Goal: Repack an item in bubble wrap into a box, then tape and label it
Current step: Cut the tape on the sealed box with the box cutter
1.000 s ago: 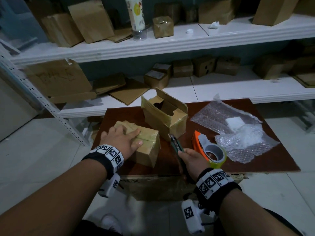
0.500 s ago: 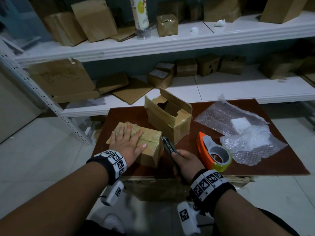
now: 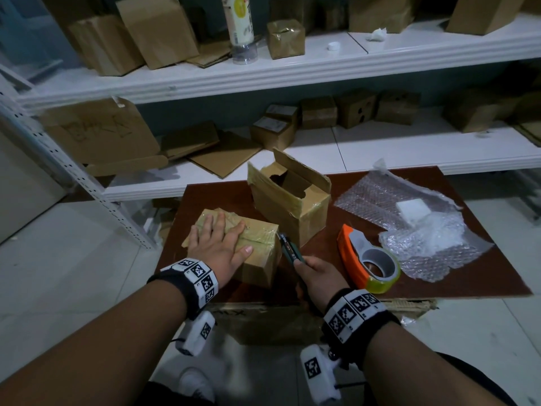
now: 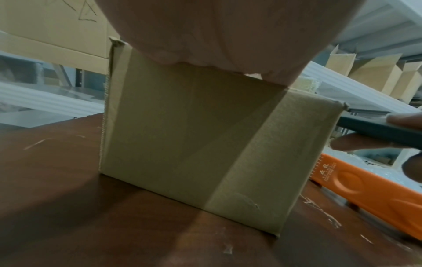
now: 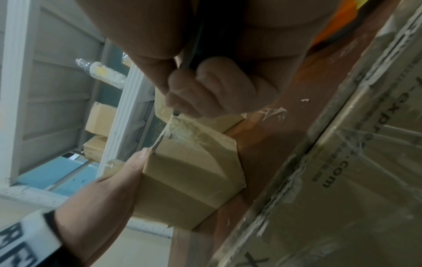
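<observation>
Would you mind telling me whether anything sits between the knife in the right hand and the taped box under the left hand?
Nothing visible does. The right hand grips the utility knife, and its blade tip already meets the top edge of the taped box. The left hand lies flat on the box top, its thumb close beside the blade.

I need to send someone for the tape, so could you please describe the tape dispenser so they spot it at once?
Start at the dark red-brown board in front of the white shelves. The tape dispenser lies near its front edge, between the right hand and the bubble wrap. Among brown boxes, it alone is bright orange, holding a yellowish roll.
</observation>
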Demonstrator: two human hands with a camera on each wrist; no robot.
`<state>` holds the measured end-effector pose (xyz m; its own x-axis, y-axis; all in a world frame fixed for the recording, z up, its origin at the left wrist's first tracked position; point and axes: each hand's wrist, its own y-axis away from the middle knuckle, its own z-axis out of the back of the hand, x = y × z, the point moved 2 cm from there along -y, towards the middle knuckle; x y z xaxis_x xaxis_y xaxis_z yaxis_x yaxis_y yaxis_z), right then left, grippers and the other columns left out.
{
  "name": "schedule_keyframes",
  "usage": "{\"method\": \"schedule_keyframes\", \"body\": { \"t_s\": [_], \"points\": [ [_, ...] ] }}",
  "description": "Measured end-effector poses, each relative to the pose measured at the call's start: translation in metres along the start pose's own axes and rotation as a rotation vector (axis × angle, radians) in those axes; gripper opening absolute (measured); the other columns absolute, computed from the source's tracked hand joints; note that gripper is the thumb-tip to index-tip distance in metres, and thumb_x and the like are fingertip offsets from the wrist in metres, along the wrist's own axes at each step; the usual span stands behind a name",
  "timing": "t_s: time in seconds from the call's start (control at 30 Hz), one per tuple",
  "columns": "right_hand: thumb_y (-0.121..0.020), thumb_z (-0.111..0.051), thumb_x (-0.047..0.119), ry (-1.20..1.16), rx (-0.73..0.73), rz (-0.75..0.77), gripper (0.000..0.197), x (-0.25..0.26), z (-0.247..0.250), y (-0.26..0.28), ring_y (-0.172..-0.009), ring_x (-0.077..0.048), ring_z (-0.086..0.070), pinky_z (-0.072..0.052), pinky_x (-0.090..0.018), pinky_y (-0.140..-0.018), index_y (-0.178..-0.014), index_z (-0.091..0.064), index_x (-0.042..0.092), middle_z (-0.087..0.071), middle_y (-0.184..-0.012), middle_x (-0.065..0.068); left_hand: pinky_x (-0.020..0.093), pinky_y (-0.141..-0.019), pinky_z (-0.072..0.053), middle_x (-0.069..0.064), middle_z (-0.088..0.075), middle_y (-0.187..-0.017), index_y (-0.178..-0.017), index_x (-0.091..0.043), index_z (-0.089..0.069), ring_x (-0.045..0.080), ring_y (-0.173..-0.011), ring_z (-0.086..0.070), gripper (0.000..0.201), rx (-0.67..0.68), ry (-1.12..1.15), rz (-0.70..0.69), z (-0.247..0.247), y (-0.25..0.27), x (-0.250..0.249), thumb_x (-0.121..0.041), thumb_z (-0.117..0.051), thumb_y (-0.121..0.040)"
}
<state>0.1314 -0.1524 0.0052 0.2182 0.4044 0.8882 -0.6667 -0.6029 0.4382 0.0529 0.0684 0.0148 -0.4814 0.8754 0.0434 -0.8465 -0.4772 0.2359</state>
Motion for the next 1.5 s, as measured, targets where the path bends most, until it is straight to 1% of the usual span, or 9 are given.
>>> {"method": "schedule_keyframes", "body": {
  "t_s": [0.23, 0.43, 0.63, 0.8, 0.93, 1.17, 1.3, 1.37, 1.5],
  "points": [
    [-0.104, -0.045, 0.036, -0.025, 0.028, -0.038, 0.023, -0.001, 0.002, 0.000, -0.040, -0.017, -0.048, -0.037, -0.022, -0.042, -0.101, -0.064, 0.024, -0.055, -0.057, -0.004, 0.053, -0.120, 0.011, 0.003, 0.020, -0.164, -0.155, -0.042, 0.001, 0.027, -0.150, 0.021, 0.068, 0.006, 0.028, 0.005, 0.000, 0.001, 0.000, -0.069, -0.017, -0.094],
    [-0.103, -0.047, 0.032, -0.026, 0.040, -0.031, 0.026, -0.005, 0.002, 0.003, -0.036, -0.018, -0.044, -0.035, -0.023, -0.040, -0.098, -0.065, 0.015, -0.052, -0.051, -0.004, 0.054, -0.120, 0.009, 0.004, 0.019, -0.165, -0.155, -0.042, 0.000, 0.028, -0.150, 0.019, 0.068, -0.005, 0.031, 0.009, 0.000, 0.001, -0.001, -0.069, -0.018, -0.095],
    [-0.103, -0.048, 0.031, -0.023, 0.068, -0.042, 0.023, -0.010, 0.006, 0.009, -0.035, -0.018, -0.042, -0.034, -0.022, -0.038, -0.088, -0.062, 0.020, -0.050, -0.050, -0.005, 0.054, -0.120, 0.008, 0.004, 0.019, -0.165, -0.154, -0.042, 0.000, 0.028, -0.150, 0.019, 0.068, -0.001, 0.031, 0.012, 0.000, 0.001, -0.001, -0.069, -0.018, -0.095],
    [-0.102, -0.050, 0.033, -0.033, 0.155, -0.106, 0.020, -0.011, 0.006, 0.018, -0.041, -0.018, -0.046, -0.037, -0.025, -0.041, -0.099, -0.065, 0.021, -0.052, -0.058, -0.005, 0.054, -0.120, 0.008, 0.004, 0.019, -0.165, -0.154, -0.042, 0.001, 0.028, -0.150, 0.019, 0.068, 0.008, 0.026, 0.015, 0.001, 0.001, -0.002, -0.069, -0.017, -0.095],
    [-0.102, -0.051, 0.031, -0.034, 0.148, -0.103, 0.019, -0.012, 0.005, 0.021, -0.042, -0.017, -0.046, -0.037, -0.025, -0.042, -0.102, -0.066, 0.019, -0.051, -0.060, -0.005, 0.054, -0.120, 0.008, 0.003, 0.020, -0.164, -0.154, -0.042, 0.000, 0.028, -0.150, 0.020, 0.067, 0.007, 0.033, 0.014, 0.000, 0.000, -0.002, -0.068, -0.018, -0.095],
    [-0.098, -0.057, 0.033, -0.018, 0.207, -0.119, 0.022, -0.016, 0.013, 0.026, -0.048, -0.023, -0.052, -0.040, -0.027, -0.044, -0.083, -0.071, 0.024, -0.058, -0.067, -0.012, 0.054, -0.120, 0.009, 0.004, 0.021, -0.164, -0.155, -0.041, 0.000, 0.028, -0.150, 0.020, 0.066, 0.020, 0.043, 0.020, 0.002, 0.002, -0.003, -0.066, -0.018, -0.096],
    [-0.100, -0.055, 0.031, -0.030, 0.019, -0.043, 0.020, -0.011, 0.025, 0.023, -0.042, -0.017, -0.052, -0.039, -0.022, -0.039, -0.093, -0.070, 0.019, -0.059, -0.060, -0.006, 0.054, -0.120, 0.008, 0.004, 0.020, -0.164, -0.155, -0.041, 0.000, 0.029, -0.150, 0.020, 0.065, 0.017, 0.028, 0.015, 0.003, 0.003, -0.003, -0.066, -0.017, -0.097],
    [-0.100, -0.053, 0.033, -0.042, -0.070, 0.006, 0.022, -0.010, 0.033, 0.018, -0.040, -0.019, -0.049, -0.038, -0.024, -0.041, -0.088, -0.067, 0.021, -0.057, -0.054, -0.005, 0.054, -0.120, 0.008, 0.004, 0.020, -0.164, -0.155, -0.041, 0.000, 0.029, -0.150, 0.020, 0.066, 0.010, 0.026, 0.016, 0.003, 0.003, -0.003, -0.066, -0.017, -0.097],
    [-0.102, -0.050, 0.033, -0.042, -0.100, 0.043, 0.022, -0.008, 0.035, 0.013, -0.038, -0.016, -0.049, -0.038, -0.022, -0.039, -0.088, -0.063, 0.023, -0.055, -0.053, -0.003, 0.053, -0.121, 0.008, 0.003, 0.018, -0.165, -0.155, -0.039, 0.000, 0.027, -0.151, 0.018, 0.069, -0.032, 0.050, 0.020, 0.003, 0.006, -0.004, -0.067, -0.019, -0.096]
  ]
}}
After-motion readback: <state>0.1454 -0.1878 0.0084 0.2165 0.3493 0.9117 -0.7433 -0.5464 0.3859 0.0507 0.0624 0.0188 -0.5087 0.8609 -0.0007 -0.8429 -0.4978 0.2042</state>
